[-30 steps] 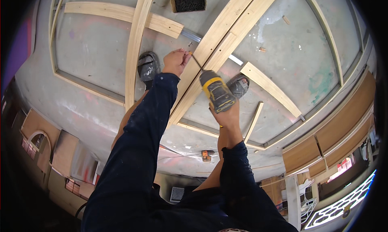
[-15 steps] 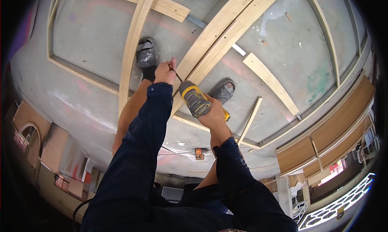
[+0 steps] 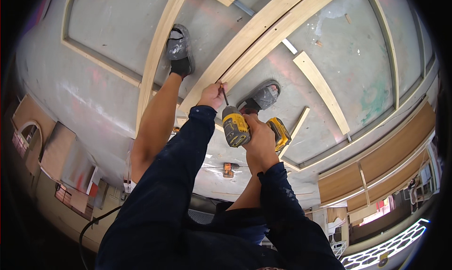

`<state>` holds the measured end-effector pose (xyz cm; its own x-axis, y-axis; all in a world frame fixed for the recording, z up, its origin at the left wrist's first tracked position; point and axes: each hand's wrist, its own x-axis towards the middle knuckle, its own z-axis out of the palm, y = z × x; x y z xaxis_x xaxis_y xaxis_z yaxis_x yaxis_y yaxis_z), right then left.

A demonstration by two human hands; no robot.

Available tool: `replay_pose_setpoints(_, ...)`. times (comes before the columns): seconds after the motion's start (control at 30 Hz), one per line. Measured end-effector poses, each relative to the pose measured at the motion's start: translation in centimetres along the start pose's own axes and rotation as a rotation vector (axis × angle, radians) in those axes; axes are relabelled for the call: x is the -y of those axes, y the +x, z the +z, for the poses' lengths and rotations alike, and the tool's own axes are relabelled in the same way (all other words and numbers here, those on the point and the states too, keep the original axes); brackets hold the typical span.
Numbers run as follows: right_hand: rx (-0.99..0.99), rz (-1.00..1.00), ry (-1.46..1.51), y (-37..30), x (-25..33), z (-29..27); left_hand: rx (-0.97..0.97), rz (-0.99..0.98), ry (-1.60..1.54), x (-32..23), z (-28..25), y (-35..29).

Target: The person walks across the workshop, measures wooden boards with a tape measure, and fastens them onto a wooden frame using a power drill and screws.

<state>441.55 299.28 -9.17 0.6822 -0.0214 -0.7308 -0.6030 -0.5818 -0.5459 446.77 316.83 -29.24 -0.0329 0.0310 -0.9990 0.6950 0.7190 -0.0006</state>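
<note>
My right hand (image 3: 260, 140) grips a yellow and black cordless drill (image 3: 236, 127) by its handle, with its battery (image 3: 280, 134) showing beyond my wrist. A long thin bit (image 3: 224, 95) points from the chuck toward the fingertips of my left hand (image 3: 213, 96). That hand is closed in a pinch at the bit's tip, against the near part of a pair of long pale wooden beams (image 3: 263, 48). What the pinch holds is too small to make out. Dark screw spots dot the beams.
My shod feet stand either side of the paired beams, the left shoe (image 3: 179, 41) beside another beam (image 3: 157, 48), the right shoe (image 3: 263, 95) near a short plank (image 3: 322, 93). A thin batten (image 3: 294, 131) leans by the frame. Behind lies an orange-black power tool (image 3: 229, 170) on the floor.
Both hands and the drill have come nearer to me and slightly right, along the beams. The view has shifted, and the drill's battery is now more exposed. My left hand stays pinched.
</note>
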Motion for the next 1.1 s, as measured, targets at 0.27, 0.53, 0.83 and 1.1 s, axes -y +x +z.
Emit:
replay_pose_setpoints(0.27, 0.035, 0.055, -0.006, -1.0, 0.6, 1.6, -0.087, -0.067, -0.369, 1.3, -2.0, 0.2)
replay_pose_setpoints(0.53, 0.043, 0.09, 0.02, -0.6, 2.0, 1.7, -0.018, -0.041, -0.329, -0.5, -2.3, 0.2)
replay_pose_setpoints(0.83, -0.024, 0.187, 0.076, -0.3, 2.1, 1.7, 0.106, 0.068, -0.25, 0.7, -2.6, 0.1)
replay_pose_setpoints(1.1, 0.006, 0.198, -0.045, -0.1, 1.4, 2.7, -0.036, -0.094, -0.242, 2.9, -1.9, 1.2)
